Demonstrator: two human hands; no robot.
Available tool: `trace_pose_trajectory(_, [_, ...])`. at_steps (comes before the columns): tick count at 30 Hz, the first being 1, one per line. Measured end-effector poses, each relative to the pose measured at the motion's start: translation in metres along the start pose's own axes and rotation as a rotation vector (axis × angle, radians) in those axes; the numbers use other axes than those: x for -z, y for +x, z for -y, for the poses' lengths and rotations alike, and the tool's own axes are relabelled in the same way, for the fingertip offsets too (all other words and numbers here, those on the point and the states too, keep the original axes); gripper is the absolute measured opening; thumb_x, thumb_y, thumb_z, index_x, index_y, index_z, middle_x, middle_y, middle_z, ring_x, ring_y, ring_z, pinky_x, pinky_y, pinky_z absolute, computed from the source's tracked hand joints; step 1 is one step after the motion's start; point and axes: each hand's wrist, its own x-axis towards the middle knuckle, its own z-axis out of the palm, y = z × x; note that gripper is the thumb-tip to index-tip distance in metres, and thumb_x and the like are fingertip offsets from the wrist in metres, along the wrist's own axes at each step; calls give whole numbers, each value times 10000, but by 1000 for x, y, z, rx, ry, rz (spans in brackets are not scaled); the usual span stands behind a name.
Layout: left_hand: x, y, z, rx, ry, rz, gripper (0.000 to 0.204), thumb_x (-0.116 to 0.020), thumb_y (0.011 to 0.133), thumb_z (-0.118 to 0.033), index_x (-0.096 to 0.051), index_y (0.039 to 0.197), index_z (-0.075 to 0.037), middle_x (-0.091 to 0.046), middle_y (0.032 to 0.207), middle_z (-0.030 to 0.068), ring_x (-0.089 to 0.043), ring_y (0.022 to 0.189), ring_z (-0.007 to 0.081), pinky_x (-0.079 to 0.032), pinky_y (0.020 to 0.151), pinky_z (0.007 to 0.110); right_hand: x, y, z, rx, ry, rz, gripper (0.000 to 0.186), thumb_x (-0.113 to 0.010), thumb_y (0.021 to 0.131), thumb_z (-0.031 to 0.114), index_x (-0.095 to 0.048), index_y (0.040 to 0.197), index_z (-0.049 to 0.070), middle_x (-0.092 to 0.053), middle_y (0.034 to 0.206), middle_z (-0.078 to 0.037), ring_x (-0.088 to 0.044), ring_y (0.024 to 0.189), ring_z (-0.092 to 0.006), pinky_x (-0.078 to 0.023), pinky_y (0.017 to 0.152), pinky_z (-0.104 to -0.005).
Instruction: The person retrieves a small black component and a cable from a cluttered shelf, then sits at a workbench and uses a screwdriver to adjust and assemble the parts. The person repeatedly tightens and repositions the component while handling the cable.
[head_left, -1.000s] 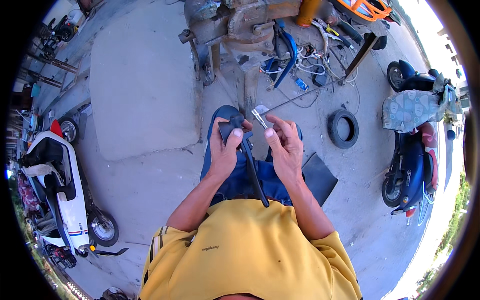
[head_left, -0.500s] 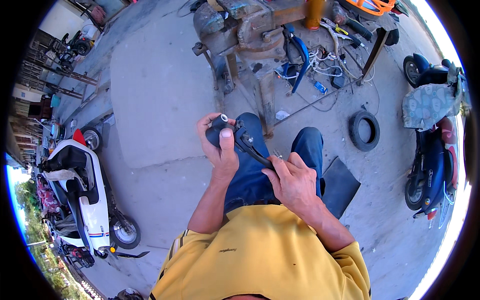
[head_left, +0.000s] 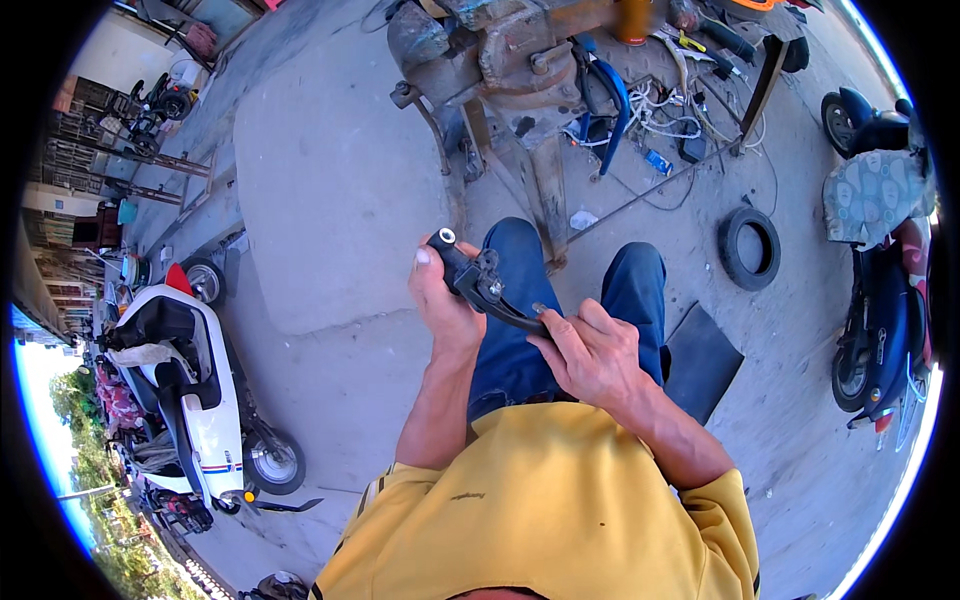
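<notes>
A black brake lever assembly (head_left: 494,290) is held up over my blue-jeaned knees, with a short hollow stub at its upper end showing a pale metal ring. My left hand (head_left: 447,310) is closed around the stub end, thumb lying along its left side. At the other end, the fingers of my right hand (head_left: 597,352) pinch the curved lever blade near its tip. A small shiny piece sticks out by the right index finger, too small to name. The fingers of my left hand behind the part are mostly hidden.
A heavy bench vise (head_left: 530,65) stands on a metal stand ahead, with a blue curved frame (head_left: 612,110) and tangled cords beside it. A small tire (head_left: 749,248) and a black sheet (head_left: 703,365) lie right. A white scooter (head_left: 190,390) stands left, a dark blue one (head_left: 880,330) right.
The lever assembly has turned a little in my hands, and my left thumb has shifted from across its body to its side. The right hand keeps its pinch. The whole view has shifted slightly.
</notes>
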Motion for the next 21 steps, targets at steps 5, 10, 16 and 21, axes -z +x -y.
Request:
trace_pose_trajectory(5, [2, 8, 8, -224, 117, -43, 520, -416, 1047, -576, -503, 1013, -64, -598, 922, 114, -584, 776, 197, -488, 694, 341, 15, 20, 4, -201, 135, 150, 278, -815, 837, 234, -711, 1038, 73, -647, 736, 2, -557, 737, -192, -481, 511, -331])
trace_pose_trajectory(10, [-3, 5, 2, -513, 258, 4, 576, -421, 1032, -606, -473, 1006, -34, -621, 923, 143, -573, 756, 160, -483, 674, 307, 21, 13, 2, -249, 177, 193, 188, -774, 885, 246, -685, 930, 86, -644, 729, -3, -574, 733, -214, -478, 519, -359])
trace_pose_trajectory(16, [-1, -1, -5, -450, 322, 15, 630, -442, 1019, -638, -497, 932, -16, -637, 826, 148, -558, 698, 142, -464, 632, 285, 28, 9, 16, -299, 180, 234, 177, -775, 880, 215, -671, 898, 74, -641, 724, -13, -573, 724, -209, -472, 500, -358])
trace_pose_trajectory(21, [8, -3, 3, -384, 187, 34, 589, -425, 1039, -624, -489, 914, -52, -584, 803, 119, -498, 643, 138, -406, 567, 292, 29, 9, 25, -168, 116, 185, 236, -812, 824, 177, -678, 959, 37, -644, 736, -35, -567, 723, -200, -480, 507, -337])
